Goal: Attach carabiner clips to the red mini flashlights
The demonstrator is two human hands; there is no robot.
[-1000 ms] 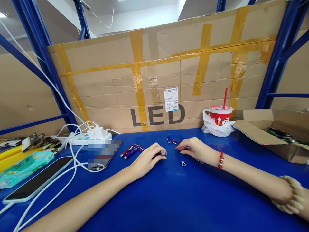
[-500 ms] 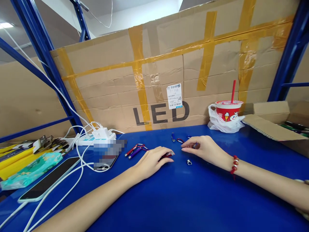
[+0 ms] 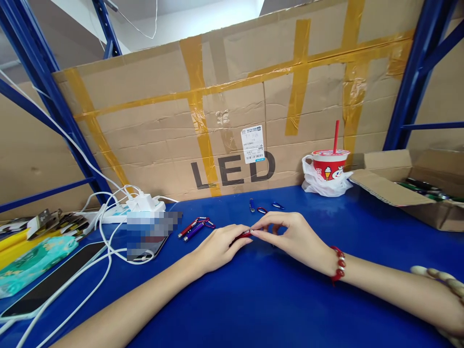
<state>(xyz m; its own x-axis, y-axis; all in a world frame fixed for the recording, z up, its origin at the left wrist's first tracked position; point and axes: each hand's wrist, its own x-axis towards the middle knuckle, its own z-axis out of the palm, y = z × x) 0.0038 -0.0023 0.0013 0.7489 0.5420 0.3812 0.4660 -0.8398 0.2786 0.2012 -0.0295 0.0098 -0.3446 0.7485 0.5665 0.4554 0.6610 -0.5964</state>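
A small red metal flashlight tube (image 3: pixel 243 235) lies in my left hand (image 3: pixel 216 250), its end sticking out between thumb and fingers. Thumb and forefinger of my right hand (image 3: pixel 295 233) are pinched together at that end; whatever sits between them is too small or hidden to name. Left of my hands rest a red flashlight (image 3: pixel 189 228) and a purple flashlight (image 3: pixel 195 232), both with carabiner clips. Beyond my fingers are a short blue tube (image 3: pixel 252 205), a red carabiner (image 3: pixel 262 210) and a blue carabiner (image 3: pixel 278 206).
A red cup (image 3: pixel 328 166) in a plastic bag stands at the back right, beside an open carton (image 3: pixel 427 212) of dark pieces. Phones, white cables and a power strip (image 3: pixel 118 215) crowd the left. Tall cardboard (image 3: pixel 163 140) backs the blue table (image 3: pixel 253 304).
My right hand has moved left, up against the end of the red tube in my left hand. The small silver piece on the table is now mostly hidden behind it. The view has shifted slightly.
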